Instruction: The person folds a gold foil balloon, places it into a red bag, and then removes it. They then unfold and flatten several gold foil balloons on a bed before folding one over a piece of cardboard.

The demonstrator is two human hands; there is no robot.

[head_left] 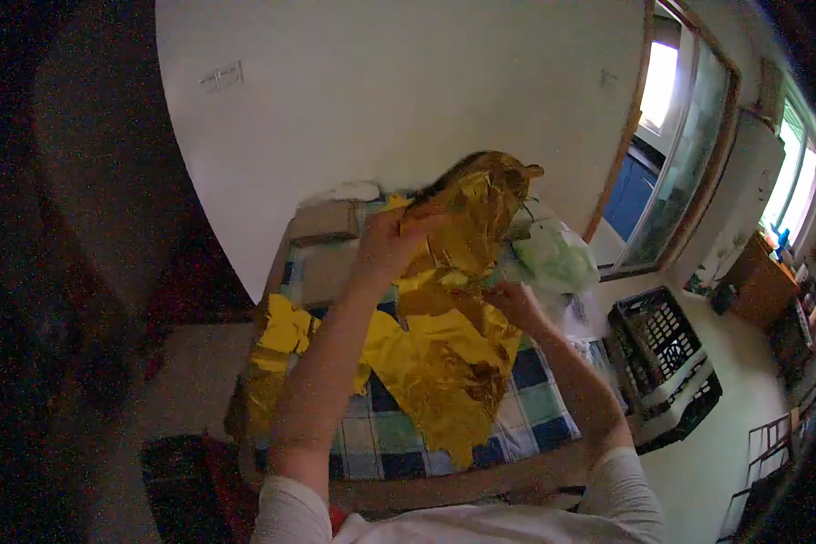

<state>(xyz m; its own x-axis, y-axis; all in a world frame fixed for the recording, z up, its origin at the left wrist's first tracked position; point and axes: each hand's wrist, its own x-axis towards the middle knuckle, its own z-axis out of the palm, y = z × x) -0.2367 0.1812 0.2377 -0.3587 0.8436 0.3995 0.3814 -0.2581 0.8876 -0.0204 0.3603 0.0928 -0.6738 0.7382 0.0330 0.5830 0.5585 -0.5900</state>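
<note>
A large crinkled sheet of shiny yellow-gold material (453, 363) spreads over a table with a checked cloth (358, 444). Its upper part rises in a bulging, crumpled bunch (480, 208) near the wall. My left hand (399, 240) is closed on the left side of that bunch. Lower and to the right, my right hand (515, 304) pinches the sheet's right edge. What lies inside or under the bunch is hidden. Another yellow piece (286, 340) lies at the table's left side.
A cardboard-coloured box (325, 222) is at the table's back left. Pale green plastic bags (553, 254) lie at the back right. Black crates (662, 344) stand on the floor to the right, below a doorway. A white wall (399, 91) rises behind the table.
</note>
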